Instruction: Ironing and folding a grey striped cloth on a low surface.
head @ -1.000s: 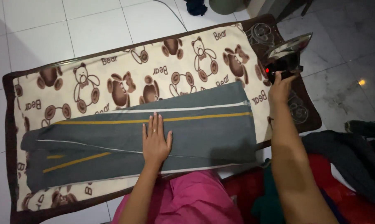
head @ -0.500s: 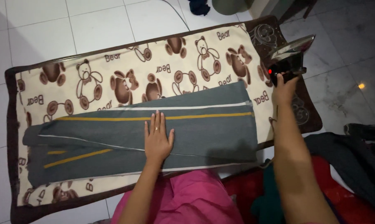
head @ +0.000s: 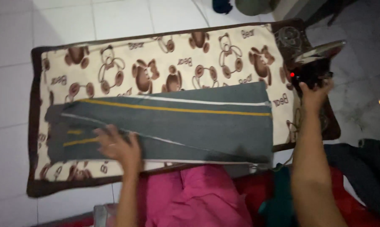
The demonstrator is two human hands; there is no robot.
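Observation:
Grey trousers [head: 190, 122] with a yellow and a white stripe lie flat along a cream blanket printed with brown bears [head: 164, 67]. My left hand [head: 116, 147] rests flat and blurred on the trousers' near left part, fingers apart. My right hand [head: 314, 94] grips the handle of a black iron [head: 314, 63] with a shiny soleplate and a red light. The iron stands upright on the blanket's right end, clear of the trousers.
The blanket lies on white floor tiles [head: 114, 17]. Pink cloth [head: 194, 197] covers my lap below. Red and dark clothes [head: 358, 185] are heaped at the lower right. A dark cloth and a green round object [head: 253, 5] sit at the top.
My left hand has slid left along the trousers from their middle towards the left end. The view has shifted, so everything sits further right. My right hand stays on the iron.

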